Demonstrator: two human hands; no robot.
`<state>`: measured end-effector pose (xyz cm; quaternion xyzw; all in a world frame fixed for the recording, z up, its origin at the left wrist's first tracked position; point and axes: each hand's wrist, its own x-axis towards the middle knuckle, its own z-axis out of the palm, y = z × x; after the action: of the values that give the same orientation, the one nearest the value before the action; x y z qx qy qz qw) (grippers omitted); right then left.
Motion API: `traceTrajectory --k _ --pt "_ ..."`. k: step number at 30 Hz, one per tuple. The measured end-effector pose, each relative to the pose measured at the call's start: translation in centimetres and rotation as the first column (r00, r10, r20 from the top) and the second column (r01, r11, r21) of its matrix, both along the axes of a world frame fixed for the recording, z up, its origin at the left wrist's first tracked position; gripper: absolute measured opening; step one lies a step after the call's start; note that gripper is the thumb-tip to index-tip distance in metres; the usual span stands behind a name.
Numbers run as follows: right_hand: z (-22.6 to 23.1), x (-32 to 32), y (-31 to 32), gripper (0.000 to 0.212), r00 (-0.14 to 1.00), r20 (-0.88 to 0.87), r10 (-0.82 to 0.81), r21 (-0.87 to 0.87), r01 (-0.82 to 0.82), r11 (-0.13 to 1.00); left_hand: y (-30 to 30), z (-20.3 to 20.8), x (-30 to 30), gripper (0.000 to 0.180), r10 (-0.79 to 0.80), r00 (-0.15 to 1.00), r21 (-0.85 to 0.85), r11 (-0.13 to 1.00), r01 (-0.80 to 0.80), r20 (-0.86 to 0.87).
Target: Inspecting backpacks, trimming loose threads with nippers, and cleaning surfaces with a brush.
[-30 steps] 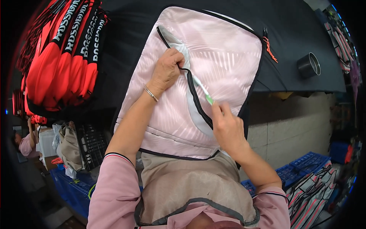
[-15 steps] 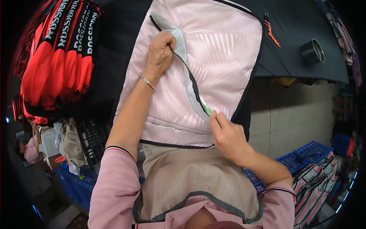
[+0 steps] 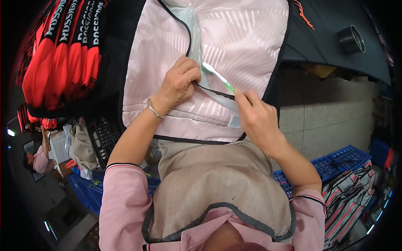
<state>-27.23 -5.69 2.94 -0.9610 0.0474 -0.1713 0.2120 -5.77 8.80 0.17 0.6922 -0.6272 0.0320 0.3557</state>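
A pale pink fabric piece (image 3: 163, 46) with a glossy line pattern and black binding lies in front of me. A long slit edged in black runs down it, and grey lining (image 3: 188, 16) shows inside. My left hand (image 3: 181, 79), a bracelet at its wrist, is closed on the slit's black edge near the middle. In my right hand (image 3: 257, 119) is a green-and-white toothbrush (image 3: 221, 78), gripped by its green end. Its white end points up and left over the opening, close to my left fingers. A small pale label (image 3: 234, 121) shows beside my right hand.
Red-and-black bags (image 3: 58, 75) are stacked at the left on the dark table (image 3: 318, 42). A metal cup (image 3: 351, 41) and an orange cord (image 3: 304, 16) lie at the right. Blue crates (image 3: 335, 159) and striped fabric (image 3: 349, 201) are lower right. Another person (image 3: 41, 159) is far left.
My left hand has slid down and right along the slit's edge. My right hand has risen, and more of the toothbrush shows. The pink fabric has shifted upward and the slit gapes wider.
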Motion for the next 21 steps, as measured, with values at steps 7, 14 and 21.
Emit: traceTrajectory --k 7,14,21 --pt "-0.4 -4.7 1.7 0.034 0.972 -0.204 0.114 -0.026 -0.122 0.992 0.5 -0.8 0.2 0.016 0.011 0.997 -0.067 0.998 -0.017 -0.082" --pt "1.2 -3.3 -1.0 0.031 0.976 -0.202 0.084 -0.046 -0.095 0.994 0.5 -0.5 0.3 0.017 -0.031 0.997 -0.066 0.998 0.026 -0.075" --pt "1.0 -7.8 -4.9 0.032 0.930 -0.309 0.201 -0.153 -0.257 0.954 1.6 -0.6 0.0 0.016 -0.044 0.999 -0.075 0.996 0.041 -0.028"
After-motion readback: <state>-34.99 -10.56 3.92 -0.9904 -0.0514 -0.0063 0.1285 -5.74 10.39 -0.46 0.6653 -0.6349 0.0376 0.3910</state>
